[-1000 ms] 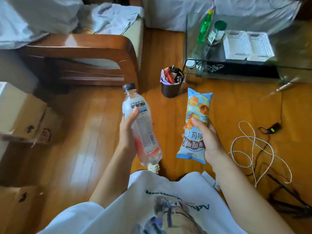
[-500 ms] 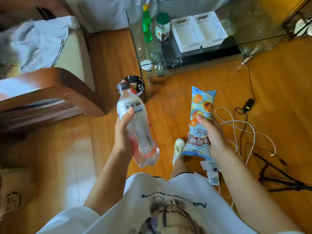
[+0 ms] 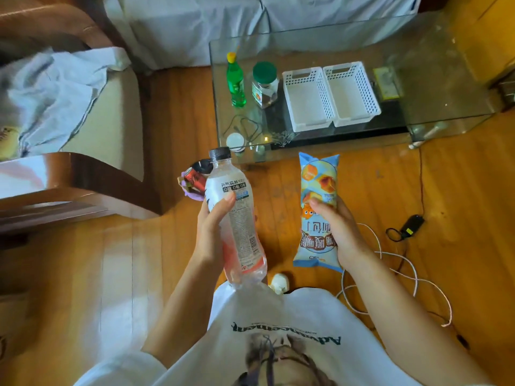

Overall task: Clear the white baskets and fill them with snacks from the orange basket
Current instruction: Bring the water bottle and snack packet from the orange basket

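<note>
My left hand (image 3: 212,232) grips a clear drink bottle (image 3: 237,218) with a black cap and a white label, held upright over the wooden floor. My right hand (image 3: 338,232) holds a long light-blue snack packet (image 3: 317,190), also upright. Two white lattice baskets (image 3: 331,96) stand side by side on the glass coffee table (image 3: 432,79) ahead of me, and nothing lies in either. The orange basket is not in view.
On the table's left part stand a green bottle (image 3: 235,82) and a green-lidded jar (image 3: 264,84). A small bin with wrappers (image 3: 195,179) sits on the floor behind the drink bottle. White cable (image 3: 412,277) and a black adapter (image 3: 412,222) lie at right. A wooden armchair (image 3: 83,176) stands at left.
The view has swung right and closer to the glass table, so the white baskets now sit nearer and more central. Both hands keep hold of the bottle and the packet.
</note>
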Demonstrator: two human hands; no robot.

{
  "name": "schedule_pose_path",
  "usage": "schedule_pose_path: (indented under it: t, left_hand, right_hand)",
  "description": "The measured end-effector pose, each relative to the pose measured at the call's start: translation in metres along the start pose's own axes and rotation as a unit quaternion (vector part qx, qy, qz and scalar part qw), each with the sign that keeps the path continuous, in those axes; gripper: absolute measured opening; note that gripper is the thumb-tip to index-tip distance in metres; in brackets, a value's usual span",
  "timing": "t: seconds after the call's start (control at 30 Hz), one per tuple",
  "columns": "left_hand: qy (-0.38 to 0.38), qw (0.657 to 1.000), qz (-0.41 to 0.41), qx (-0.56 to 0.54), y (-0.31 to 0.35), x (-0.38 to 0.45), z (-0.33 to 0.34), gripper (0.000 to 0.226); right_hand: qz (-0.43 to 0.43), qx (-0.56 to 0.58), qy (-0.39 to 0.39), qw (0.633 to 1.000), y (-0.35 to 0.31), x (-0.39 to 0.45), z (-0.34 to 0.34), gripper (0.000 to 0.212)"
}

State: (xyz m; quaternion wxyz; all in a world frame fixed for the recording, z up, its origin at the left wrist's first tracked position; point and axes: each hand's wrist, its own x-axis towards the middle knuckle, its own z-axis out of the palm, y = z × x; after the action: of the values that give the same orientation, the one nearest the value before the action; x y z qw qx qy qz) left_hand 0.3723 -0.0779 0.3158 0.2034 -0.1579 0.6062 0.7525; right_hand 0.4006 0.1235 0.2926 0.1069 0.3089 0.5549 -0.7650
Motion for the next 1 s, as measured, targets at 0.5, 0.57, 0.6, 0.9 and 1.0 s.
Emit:
schedule_pose_path:
  t: [0.5,0.57,0.6,0.9,1.0]
  left_hand:
    - [0.07,0.997,-0.015,0.038,0.099,0.232,0.03,0.07]
    - [0.086,0.994,-0.013,0.062,0.105,0.262,0.028,0.064]
    - [0.095,0.993,-0.008,0.07,0.107,0.278,0.027,0.059]
    - [0.146,0.978,0.043,0.14,0.06,0.41,0.017,0.075]
    - [0.154,0.975,0.038,0.155,0.029,0.448,0.011,0.076]
  right_hand:
    - [-0.015,-0.055,0.005,0.998,-0.134,0.228,0.057,0.011]
    - [-0.018,-0.08,0.006,0.997,-0.142,0.258,0.064,0.017]
    - [-0.016,-0.088,0.008,0.996,-0.144,0.275,0.067,0.02]
    - [0.045,-0.216,-0.009,0.975,-0.105,0.425,0.073,0.03]
    - [0.046,-0.281,-0.028,0.958,-0.079,0.471,0.075,0.036]
